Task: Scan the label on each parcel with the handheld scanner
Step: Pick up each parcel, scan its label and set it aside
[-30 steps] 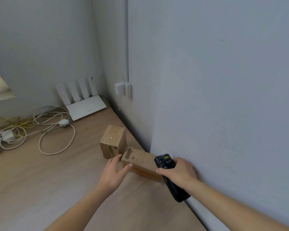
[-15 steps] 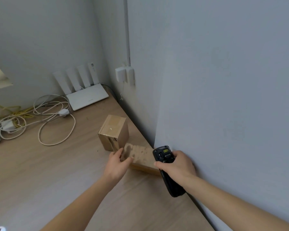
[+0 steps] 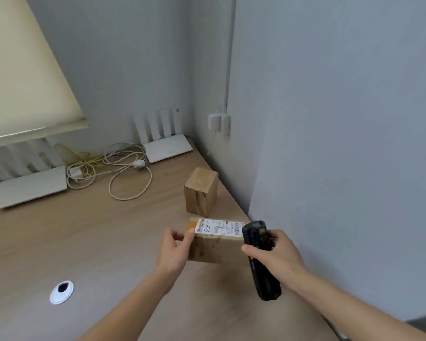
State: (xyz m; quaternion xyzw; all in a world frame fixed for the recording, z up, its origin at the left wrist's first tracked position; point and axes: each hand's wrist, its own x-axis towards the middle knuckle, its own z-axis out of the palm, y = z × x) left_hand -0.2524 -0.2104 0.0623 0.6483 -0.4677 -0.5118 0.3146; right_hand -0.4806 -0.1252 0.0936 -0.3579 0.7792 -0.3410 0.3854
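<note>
A flat brown parcel (image 3: 214, 249) lies on the wooden desk (image 3: 84, 242) by the right wall, its white label (image 3: 218, 227) facing up. My left hand (image 3: 176, 249) grips the parcel's left end. My right hand (image 3: 274, 254) holds a black handheld scanner (image 3: 260, 254) just right of the parcel, its head level with the label's right edge. A second, taller cardboard parcel (image 3: 201, 191) stands behind, apart from both hands; no label shows on its visible faces.
Two white routers (image 3: 167, 147) (image 3: 32, 185) sit at the back of the desk with tangled white and yellow cables (image 3: 123, 168) between them. A round cable grommet (image 3: 61, 292) is at front left. Grey walls close the right side and the corner.
My left hand has turned the flat parcel over, so the white label now faces up. The parcel sits closer to me, and the view has pulled back.
</note>
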